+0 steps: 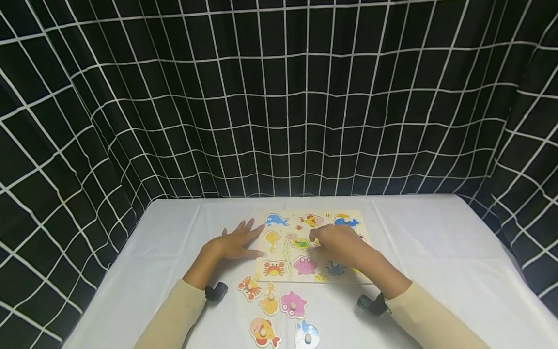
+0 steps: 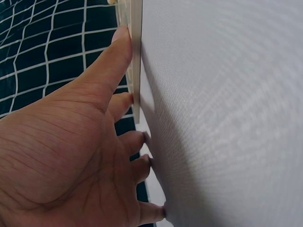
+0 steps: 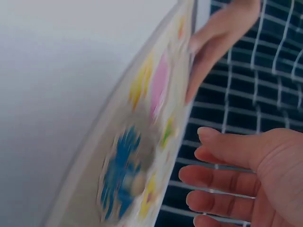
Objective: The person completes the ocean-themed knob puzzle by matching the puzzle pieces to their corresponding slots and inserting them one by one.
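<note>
A pale wooden peg puzzle board with sea-animal pictures lies flat on the table. With fingers spread, my left hand rests at the board's left edge; thumb and index finger touch the board, while other fingertips press the cloth in the left wrist view. My right hand hovers over the board's right half, fingers loosely bent and nothing between them in the right wrist view. Near it, the turtle piece and a blue knobbed piece sit on the board. The right hand hides part of the board.
Loose knobbed pieces lie before the board: a crab, a seahorse, a pink shell-like piece, a red-yellow fish and a blue-white piece. White cloth covers the table; a black gridded curtain stands behind.
</note>
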`<state>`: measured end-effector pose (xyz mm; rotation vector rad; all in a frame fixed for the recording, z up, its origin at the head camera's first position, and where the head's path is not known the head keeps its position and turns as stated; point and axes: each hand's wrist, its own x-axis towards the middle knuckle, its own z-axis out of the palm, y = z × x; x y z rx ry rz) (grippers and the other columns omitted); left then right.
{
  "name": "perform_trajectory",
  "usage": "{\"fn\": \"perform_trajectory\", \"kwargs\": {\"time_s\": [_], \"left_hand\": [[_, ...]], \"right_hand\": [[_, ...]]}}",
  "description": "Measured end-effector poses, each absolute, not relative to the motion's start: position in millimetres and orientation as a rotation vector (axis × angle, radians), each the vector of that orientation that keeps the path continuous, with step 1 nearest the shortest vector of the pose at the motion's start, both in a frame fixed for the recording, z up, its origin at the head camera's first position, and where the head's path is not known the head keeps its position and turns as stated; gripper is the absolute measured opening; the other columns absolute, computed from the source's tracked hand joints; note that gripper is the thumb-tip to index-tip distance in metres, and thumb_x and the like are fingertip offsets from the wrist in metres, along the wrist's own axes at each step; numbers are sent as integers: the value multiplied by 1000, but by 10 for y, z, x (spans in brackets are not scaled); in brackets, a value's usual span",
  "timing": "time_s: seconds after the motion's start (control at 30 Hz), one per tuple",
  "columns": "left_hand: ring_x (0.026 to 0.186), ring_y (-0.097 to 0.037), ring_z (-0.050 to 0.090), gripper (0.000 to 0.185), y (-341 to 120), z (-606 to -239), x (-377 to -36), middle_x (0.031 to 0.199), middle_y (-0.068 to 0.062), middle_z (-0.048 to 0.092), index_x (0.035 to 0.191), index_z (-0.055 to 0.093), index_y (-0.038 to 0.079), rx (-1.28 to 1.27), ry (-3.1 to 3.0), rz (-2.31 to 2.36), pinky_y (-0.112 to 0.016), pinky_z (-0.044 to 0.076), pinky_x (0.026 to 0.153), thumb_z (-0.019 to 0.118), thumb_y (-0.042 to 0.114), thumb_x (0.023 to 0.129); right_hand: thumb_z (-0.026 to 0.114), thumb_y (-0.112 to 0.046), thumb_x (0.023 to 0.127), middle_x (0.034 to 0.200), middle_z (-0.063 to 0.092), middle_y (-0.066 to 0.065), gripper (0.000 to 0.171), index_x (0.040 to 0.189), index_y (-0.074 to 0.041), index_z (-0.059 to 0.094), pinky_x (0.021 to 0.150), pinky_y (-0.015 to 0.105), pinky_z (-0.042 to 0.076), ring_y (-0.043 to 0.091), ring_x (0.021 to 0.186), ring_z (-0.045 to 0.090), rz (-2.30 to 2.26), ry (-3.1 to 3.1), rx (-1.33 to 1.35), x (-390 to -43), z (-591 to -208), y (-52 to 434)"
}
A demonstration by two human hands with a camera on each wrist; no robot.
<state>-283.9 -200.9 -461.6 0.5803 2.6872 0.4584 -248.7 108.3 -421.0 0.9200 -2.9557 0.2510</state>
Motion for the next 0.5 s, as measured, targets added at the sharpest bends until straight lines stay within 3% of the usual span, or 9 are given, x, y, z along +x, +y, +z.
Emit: {"fn": "perform_trajectory", "kwargs": {"time_s": [0.33,0.5], "left_hand": [[156,-35,0,88,-1995,-4639,-2856,170,-12,5,164,21,27,572,2695,440,-73,3,116,60,64,93],[156,-36,1,88,-1990,-4624,-2843,170,-13,6,163,23,26,566,2695,449,-74,4,115,60,63,93]], "right_hand": [[82,-15,86,76,67,-10,13,97,-17,76,64,26,49,5,64,51,375,-2874,1185,-1980,-4109,903],[79,-21,89,75,63,-15,10,99,-19,77,67,25,49,1,67,52,429,-2896,1385,-1798,-4082,808]]}}
